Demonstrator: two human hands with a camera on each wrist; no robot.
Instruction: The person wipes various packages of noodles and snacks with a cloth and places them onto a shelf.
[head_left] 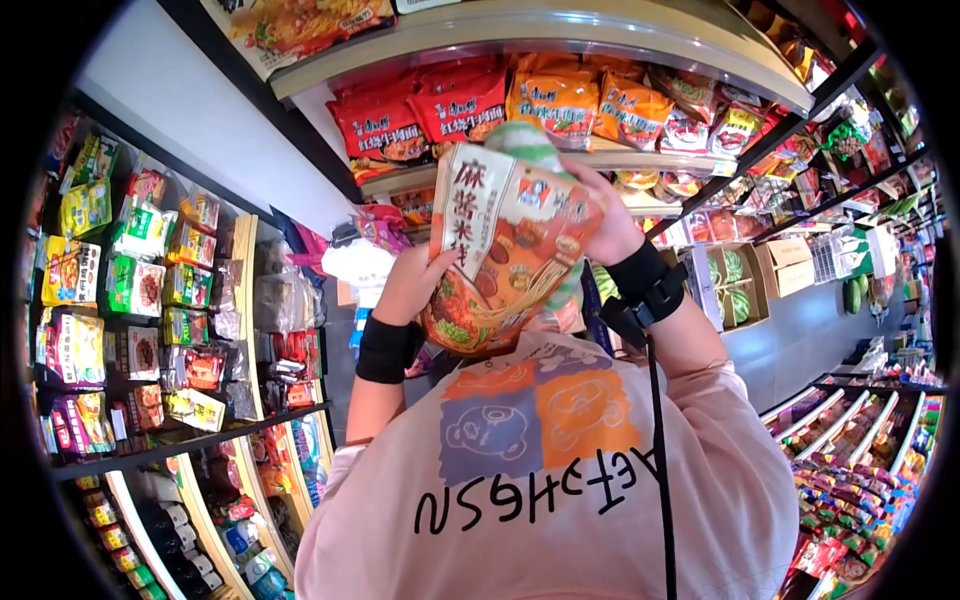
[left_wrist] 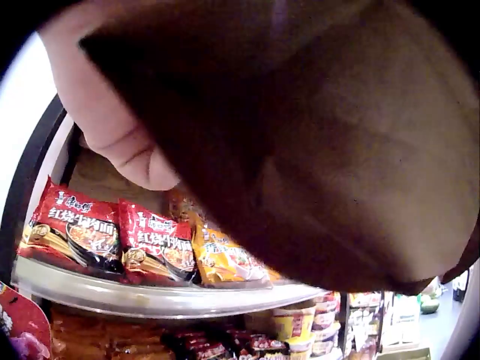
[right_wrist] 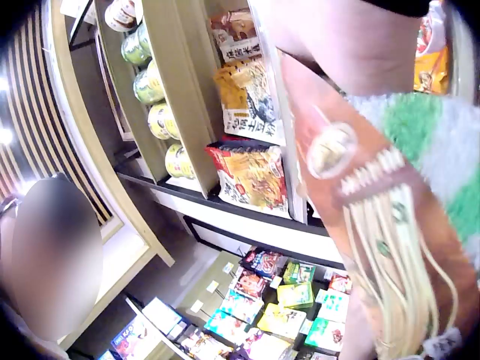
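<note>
An orange rice noodle packet [head_left: 510, 250], with noodles and toppings printed on it, is held in front of the chest. My left hand [head_left: 405, 285] grips its left edge, thumb on the front. At the upper right edge, my right hand [head_left: 612, 222] holds the same packet. Behind the packet shows a fluffy green-and-white striped cloth [head_left: 528, 145], which also appears beside the packet [right_wrist: 330, 150] in the right wrist view. In the left wrist view, the packet's dark brown side [left_wrist: 315, 150] fills much of the picture, and part of my left hand [left_wrist: 112, 112] shows next to it.
A shelf ahead carries red noodle bags [head_left: 460, 105] and orange noodle bags [head_left: 555, 110]. Hanging snack packs [head_left: 140, 240] line a rack on the left. Boxed watermelons [head_left: 735, 290] stand to the right. Another person [right_wrist: 52, 262] appears in the right wrist view.
</note>
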